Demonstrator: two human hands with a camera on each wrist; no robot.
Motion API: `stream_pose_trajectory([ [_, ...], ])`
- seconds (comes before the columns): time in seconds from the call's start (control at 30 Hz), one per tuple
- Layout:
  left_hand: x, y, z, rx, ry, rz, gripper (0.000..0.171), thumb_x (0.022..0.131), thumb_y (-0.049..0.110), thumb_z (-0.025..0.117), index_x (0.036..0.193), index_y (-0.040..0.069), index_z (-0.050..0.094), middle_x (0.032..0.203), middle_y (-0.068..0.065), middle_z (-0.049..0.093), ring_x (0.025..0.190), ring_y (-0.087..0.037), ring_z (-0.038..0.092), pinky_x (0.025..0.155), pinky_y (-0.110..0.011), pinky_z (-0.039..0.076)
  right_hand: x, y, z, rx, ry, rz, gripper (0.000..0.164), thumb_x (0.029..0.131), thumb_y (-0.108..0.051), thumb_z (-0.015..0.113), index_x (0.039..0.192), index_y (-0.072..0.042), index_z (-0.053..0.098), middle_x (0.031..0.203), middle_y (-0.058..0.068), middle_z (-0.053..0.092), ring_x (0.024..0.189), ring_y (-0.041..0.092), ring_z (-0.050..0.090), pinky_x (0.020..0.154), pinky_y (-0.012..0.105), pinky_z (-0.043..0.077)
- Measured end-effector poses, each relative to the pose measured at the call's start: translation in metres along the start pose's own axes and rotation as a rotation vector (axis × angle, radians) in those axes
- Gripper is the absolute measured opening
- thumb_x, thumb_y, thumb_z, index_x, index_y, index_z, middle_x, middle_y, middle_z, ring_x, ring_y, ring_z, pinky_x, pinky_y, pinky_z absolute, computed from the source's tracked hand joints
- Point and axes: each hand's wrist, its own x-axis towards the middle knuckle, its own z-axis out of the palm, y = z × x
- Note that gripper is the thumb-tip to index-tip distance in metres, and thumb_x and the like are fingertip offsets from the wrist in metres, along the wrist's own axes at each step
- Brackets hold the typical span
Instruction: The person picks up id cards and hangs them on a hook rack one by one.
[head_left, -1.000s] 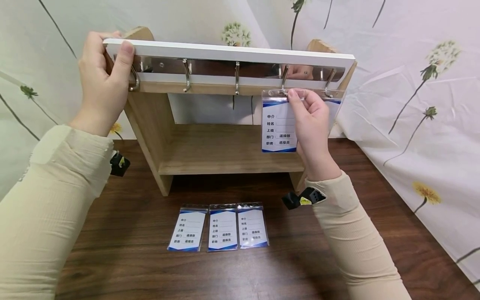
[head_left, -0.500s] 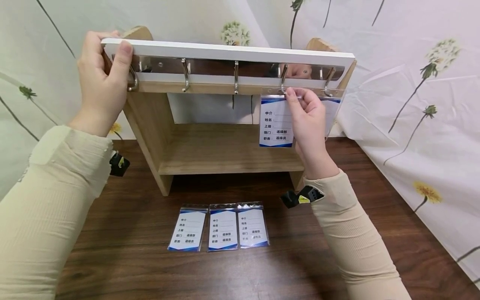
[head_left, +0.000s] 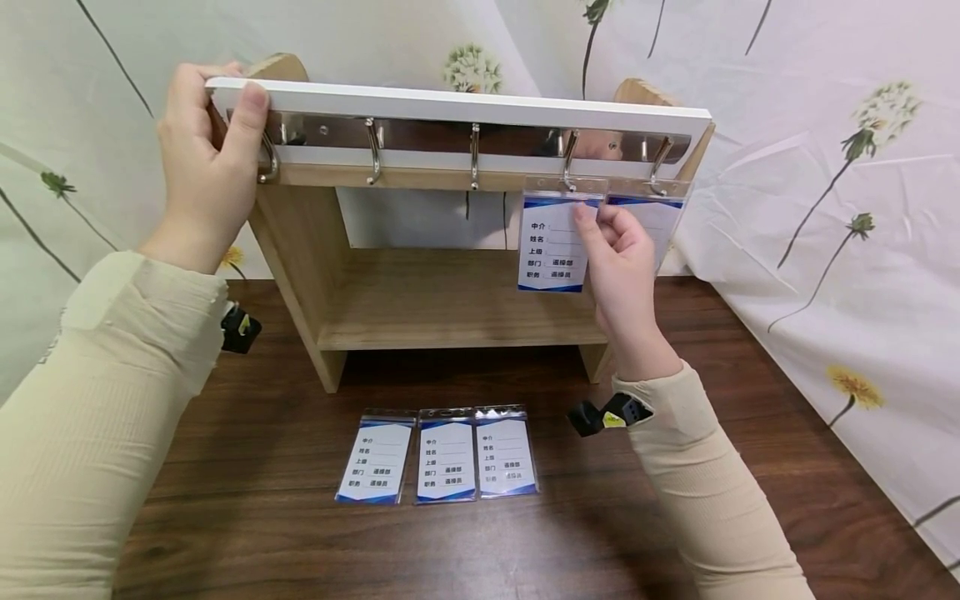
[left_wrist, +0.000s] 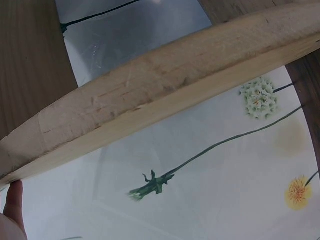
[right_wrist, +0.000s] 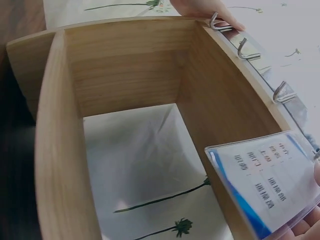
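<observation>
My left hand (head_left: 206, 162) grips the left end of the white hook rail (head_left: 450, 104), thumb across its front. A clear-sleeved name badge (head_left: 553, 246) with blue corners hangs from the second hook from the right. My right hand (head_left: 624, 271) holds that badge by its upper right side, thumb on the front and other fingers curled at its edge. Another badge (head_left: 660, 221) hangs on the far right hook, partly covered by the right hand. In the right wrist view the held badge (right_wrist: 270, 182) shows its printed face beside the wooden frame.
The rail sits on a wooden shelf rack (head_left: 450, 292). Three more badges, including the middle badge (head_left: 446, 458), lie in a row on the dark wooden table (head_left: 300, 542). White flower-patterned cloth (head_left: 810, 208) stands behind and at the right.
My right hand has slid down from the badge's clear top strip to its upper right side, exposing the slot on the hook. The left hand keeps its grip on the rail.
</observation>
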Motion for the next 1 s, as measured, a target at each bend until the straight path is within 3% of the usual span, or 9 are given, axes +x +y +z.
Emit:
stream_pose_trajectory([
  [0.2, 0.000, 0.000, -0.001, -0.017, 0.003, -0.034, 0.011, 0.096, 0.020, 0.057, 0.098, 0.031, 0.053, 0.100, 0.019, 0.053, 0.081, 0.003, 0.044, 0.076, -0.015, 0.031, -0.010, 0.008, -0.006, -0.014, -0.047, 0.047, 0.005, 0.097, -0.018, 0.063, 0.099, -0.013, 0.062, 0.086, -0.015, 0.073, 0.089, 0.004, 0.069, 0.079, 0.022, 0.053],
  [0.33, -0.001, 0.000, -0.001, -0.009, 0.002, -0.008, 0.013, 0.096, 0.021, 0.056, 0.097, 0.033, 0.053, 0.102, 0.019, 0.053, 0.082, 0.003, 0.045, 0.076, -0.015, 0.032, -0.015, 0.013, -0.008, -0.024, -0.043, 0.079, 0.005, 0.096, -0.016, 0.064, 0.098, -0.012, 0.062, 0.085, -0.015, 0.072, 0.084, 0.002, 0.067, 0.070, 0.019, 0.049],
  [0.43, -0.001, 0.000, -0.002, -0.003, 0.002, 0.015, 0.013, 0.096, 0.022, 0.056, 0.098, 0.034, 0.053, 0.102, 0.020, 0.053, 0.083, 0.003, 0.045, 0.076, -0.015, 0.032, -0.020, 0.018, -0.011, -0.016, -0.052, 0.102, 0.006, 0.096, -0.014, 0.065, 0.099, -0.011, 0.062, 0.088, -0.013, 0.073, 0.085, 0.003, 0.068, 0.070, 0.018, 0.052],
  [0.53, -0.002, 0.000, -0.003, -0.004, -0.009, 0.042, 0.013, 0.097, 0.023, 0.056, 0.099, 0.035, 0.053, 0.102, 0.021, 0.053, 0.084, 0.003, 0.045, 0.076, -0.015, 0.032, -0.026, 0.022, -0.013, 0.010, -0.079, 0.115, 0.008, 0.095, -0.012, 0.065, 0.103, -0.009, 0.062, 0.094, -0.011, 0.073, 0.088, 0.007, 0.071, 0.073, 0.025, 0.058],
  [0.67, -0.002, 0.002, -0.003, -0.015, -0.022, 0.069, 0.014, 0.097, 0.024, 0.056, 0.099, 0.037, 0.052, 0.100, 0.022, 0.052, 0.082, 0.002, 0.045, 0.074, -0.015, 0.032, -0.032, 0.029, -0.016, 0.037, -0.098, 0.125, 0.010, 0.095, -0.010, 0.065, 0.105, -0.007, 0.062, 0.095, -0.008, 0.074, 0.078, 0.011, 0.072, 0.072, 0.033, 0.060],
  [1.0, -0.002, 0.001, -0.003, -0.008, -0.036, 0.096, 0.015, 0.098, 0.024, 0.054, 0.100, 0.038, 0.051, 0.105, 0.022, 0.051, 0.086, 0.003, 0.045, 0.077, -0.015, 0.032, -0.043, 0.044, -0.023, 0.062, -0.124, 0.178, 0.011, 0.095, -0.007, 0.064, 0.104, -0.006, 0.060, 0.086, -0.008, 0.076, 0.074, 0.011, 0.073, 0.071, 0.029, 0.060],
])
